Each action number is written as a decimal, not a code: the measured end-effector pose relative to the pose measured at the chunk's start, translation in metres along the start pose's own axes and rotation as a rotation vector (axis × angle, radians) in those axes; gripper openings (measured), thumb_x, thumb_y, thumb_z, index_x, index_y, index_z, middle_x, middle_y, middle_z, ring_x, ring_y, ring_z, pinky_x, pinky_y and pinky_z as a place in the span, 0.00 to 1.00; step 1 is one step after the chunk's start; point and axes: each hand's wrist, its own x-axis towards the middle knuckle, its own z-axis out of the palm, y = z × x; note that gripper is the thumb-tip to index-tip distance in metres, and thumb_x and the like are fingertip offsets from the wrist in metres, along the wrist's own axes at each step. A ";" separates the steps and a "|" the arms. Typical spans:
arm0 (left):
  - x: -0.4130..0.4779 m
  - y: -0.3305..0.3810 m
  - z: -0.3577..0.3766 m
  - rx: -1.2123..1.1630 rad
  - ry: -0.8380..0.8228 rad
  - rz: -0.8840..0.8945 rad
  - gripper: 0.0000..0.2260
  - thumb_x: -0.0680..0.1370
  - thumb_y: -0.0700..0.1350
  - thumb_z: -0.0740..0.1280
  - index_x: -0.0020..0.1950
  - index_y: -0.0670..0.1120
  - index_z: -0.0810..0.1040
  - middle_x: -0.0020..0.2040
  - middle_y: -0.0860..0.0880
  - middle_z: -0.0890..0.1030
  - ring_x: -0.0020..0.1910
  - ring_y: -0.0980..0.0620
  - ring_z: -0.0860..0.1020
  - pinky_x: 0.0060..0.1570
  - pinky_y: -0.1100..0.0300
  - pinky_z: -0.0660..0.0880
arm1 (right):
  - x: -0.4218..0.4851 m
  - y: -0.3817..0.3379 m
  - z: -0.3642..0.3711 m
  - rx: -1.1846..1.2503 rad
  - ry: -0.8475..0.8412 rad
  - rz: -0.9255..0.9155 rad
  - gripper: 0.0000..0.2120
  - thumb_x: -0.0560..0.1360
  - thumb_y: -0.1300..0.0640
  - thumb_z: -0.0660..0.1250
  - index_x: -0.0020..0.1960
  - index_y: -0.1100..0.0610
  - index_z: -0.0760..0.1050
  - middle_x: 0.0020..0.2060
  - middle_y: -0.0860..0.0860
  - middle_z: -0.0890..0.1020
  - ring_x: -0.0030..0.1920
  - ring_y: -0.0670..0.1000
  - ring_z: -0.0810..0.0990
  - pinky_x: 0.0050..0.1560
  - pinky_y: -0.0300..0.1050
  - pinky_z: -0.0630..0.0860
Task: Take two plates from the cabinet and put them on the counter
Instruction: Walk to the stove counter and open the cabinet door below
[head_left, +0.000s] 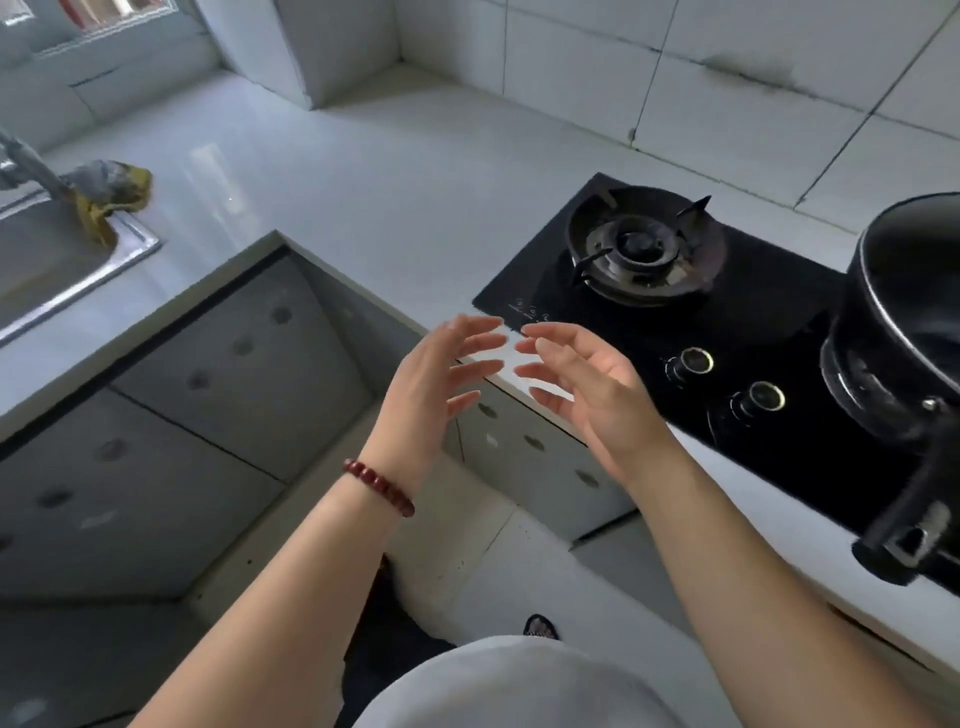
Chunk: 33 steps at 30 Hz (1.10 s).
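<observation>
My left hand (434, 387), with a red bead bracelet on the wrist, and my right hand (582, 387) hover side by side over the front edge of the white counter (363, 171). Both hands hold nothing and their fingers are spread, palms facing each other. Below the counter run grey cabinet doors (244, 353) with round finger holes, all closed. No plate is in view.
A black gas hob (644, 249) sits on the counter to the right, with a black pot (904, 322) on its right burner and the handle sticking out toward me. A steel sink (62, 270) with a yellow-grey cloth (111, 195) is at the left.
</observation>
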 end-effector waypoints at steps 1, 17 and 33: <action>0.011 0.002 -0.003 0.020 -0.048 0.002 0.16 0.72 0.62 0.56 0.46 0.60 0.82 0.51 0.57 0.84 0.49 0.58 0.81 0.49 0.57 0.72 | 0.005 -0.001 0.002 0.003 0.041 -0.011 0.09 0.73 0.53 0.67 0.53 0.52 0.78 0.52 0.51 0.80 0.50 0.48 0.79 0.52 0.44 0.74; 0.069 0.005 -0.029 0.291 -0.887 0.004 0.17 0.73 0.63 0.55 0.50 0.62 0.80 0.54 0.57 0.82 0.54 0.58 0.80 0.54 0.55 0.71 | -0.045 0.045 0.076 0.147 0.877 -0.180 0.12 0.69 0.48 0.67 0.51 0.49 0.79 0.48 0.46 0.83 0.50 0.48 0.81 0.49 0.42 0.74; -0.011 -0.055 0.016 0.355 -0.968 -0.027 0.17 0.73 0.63 0.54 0.51 0.61 0.79 0.53 0.59 0.82 0.53 0.58 0.79 0.57 0.53 0.72 | -0.157 0.096 0.043 0.226 1.050 -0.135 0.08 0.68 0.48 0.69 0.47 0.46 0.81 0.47 0.47 0.84 0.50 0.49 0.81 0.48 0.42 0.74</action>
